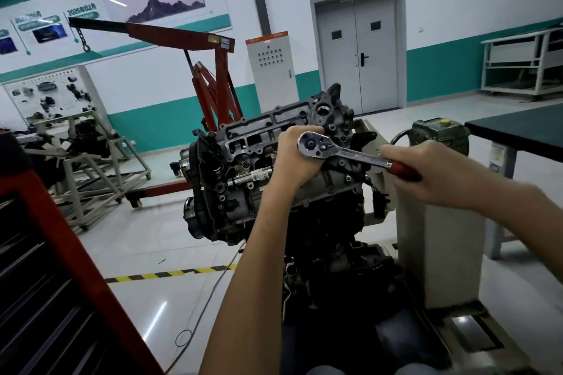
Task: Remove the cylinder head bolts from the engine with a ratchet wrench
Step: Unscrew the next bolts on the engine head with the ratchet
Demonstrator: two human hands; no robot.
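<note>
Ratchet wrench (335,153) is centre frame, slightly right. Its chrome head is over the right end of the engine (240,158) and the red handle runs out to the right.

Left grip (297,158) is curled round the wrench head from below. Its fingers hide any socket or extension under it, so we can't tell which cylinder head bolt it's on, or if it's seated at all. Right grip (426,169) is wrapped round the red handle.

Our read: we're setting up or swinging on one bolt. To do it well:
- left grip presses the head straight down the bolt axis so the socket doesn't cam off
- right grip stays far out on the handle for leverage
- pull in a smooth arc, no jerks
- check the direction lever is set to loosen

The engine hangs off a beige stand (438,237) at right, so we expect some rock under load.

A second chrome bar (248,176) lies on the engine top, just left of the left grip. We'd watch that it doesn't roll off.

Room:
- glossy pale floor (158,240), hazard tape (170,274) lower centre
- red tool cabinet (61,253) lower left
- red engine hoist (213,70) behind the engine
- dark worktop (518,128) at the right edge
- grey double door (356,55) upper centre-right
</note>
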